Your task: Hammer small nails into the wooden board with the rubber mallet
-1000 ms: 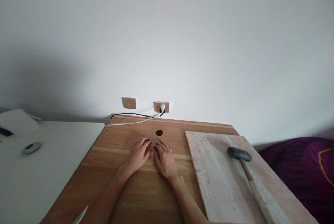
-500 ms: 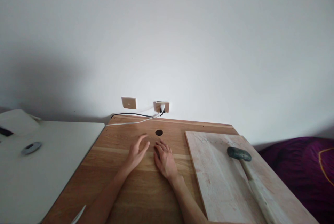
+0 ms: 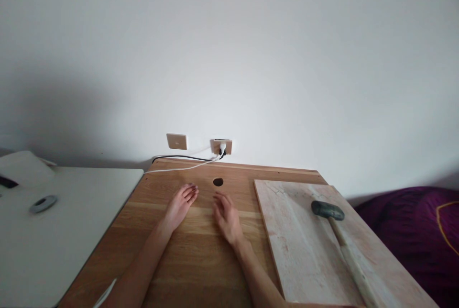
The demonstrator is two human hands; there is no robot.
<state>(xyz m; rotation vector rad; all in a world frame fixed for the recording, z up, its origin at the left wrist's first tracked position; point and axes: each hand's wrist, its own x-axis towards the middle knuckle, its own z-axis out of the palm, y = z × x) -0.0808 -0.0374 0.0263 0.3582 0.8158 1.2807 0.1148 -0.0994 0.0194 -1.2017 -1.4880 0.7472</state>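
My left hand (image 3: 180, 206) is over the wooden tabletop (image 3: 186, 260), palm down, fingers stretched out and holding nothing. Across a small gap, my right hand (image 3: 227, 218) hovers or rests near the middle of the top, slightly blurred, its fingers loosely bent and apart with nothing in them. Just beyond the hands is a round dark hole (image 3: 218, 181) in the wood. To the right lies a pale, stained board (image 3: 297, 246), and on it a mallet (image 3: 328, 210) with a dark head and a light wooden handle.
A white table (image 3: 71, 236) adjoins on the left, with a grey ring-shaped object (image 3: 43, 203) on it. White and black cables run along the back edge to a wall socket (image 3: 222, 147). Beside it is a gold wall plate (image 3: 177, 141). Purple fabric (image 3: 405, 222) bulges at the right.
My left hand has turned from a thumb-apart curl to palm down, fingers extended. My right hand has lifted or rolled slightly, its fingers now more bent. The mallet and board stay put.
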